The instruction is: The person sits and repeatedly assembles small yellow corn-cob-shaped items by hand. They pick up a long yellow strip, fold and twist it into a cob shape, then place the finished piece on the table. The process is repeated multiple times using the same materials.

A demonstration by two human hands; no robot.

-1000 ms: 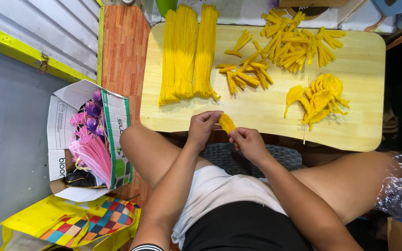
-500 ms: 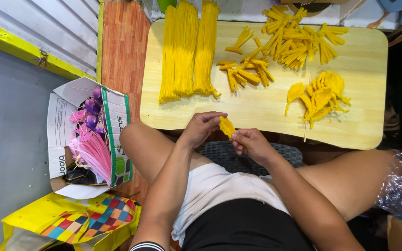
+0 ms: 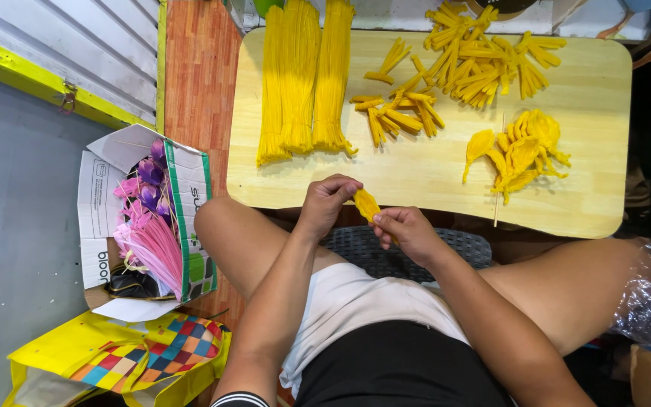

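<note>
Both hands pinch one small yellow petal just below the near edge of the desk: the left hand grips its left side, the right hand its lower end, above the lap.

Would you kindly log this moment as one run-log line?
left hand: pinching yellow petal piece | right hand: holding its lower end | wooden table: yellow strips, finished petals

Bench at 12 o'clock. On it: long strand bundles at 11, cut pieces at 1, petal pile at 2. Open box on floor at 9.
</note>
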